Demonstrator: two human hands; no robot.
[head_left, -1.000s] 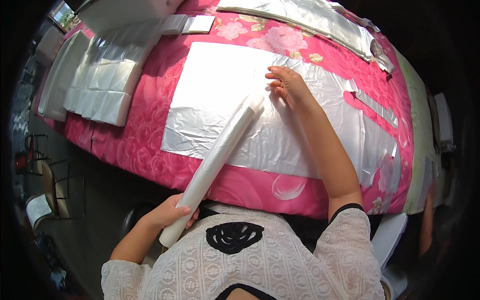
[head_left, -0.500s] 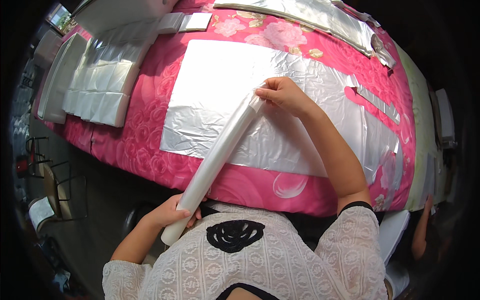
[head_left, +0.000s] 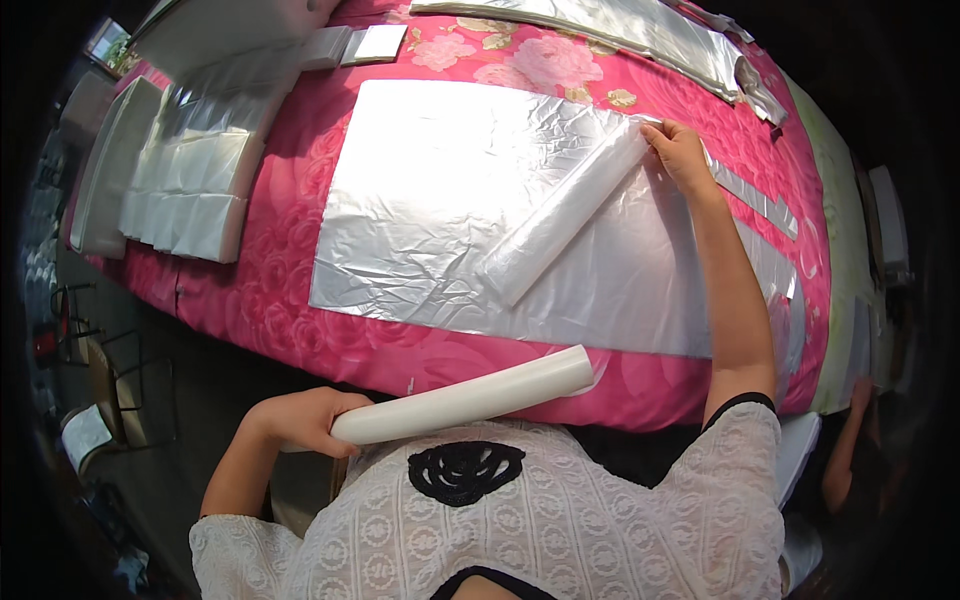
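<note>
My left hand (head_left: 318,420) is closed around one end of a smooth white roll (head_left: 465,400) that looks like plastic film. The roll lies almost level, close in front of my body, its free end toward the right over the table's near edge. At the right, my right hand (head_left: 682,155) pinches the upper end of a long folded translucent plastic sheet (head_left: 565,230). That sheet slants down and left, apart from the roll. Beneath it, a wide layer of shiny silvery plastic sheets (head_left: 400,230) is spread on the table.
A pink flowered cloth (head_left: 265,290) covers the table. Several stacks of small white packets (head_left: 190,220) stand at the left beside a white bin (head_left: 108,190). More folded silvery plastic (head_left: 600,35) lies along the far edge. Another person's arm (head_left: 845,455) shows at the right.
The plastic sheet has come away from the roll and moved right and up with my right hand. My left hand has swung the roll from steep to nearly level.
</note>
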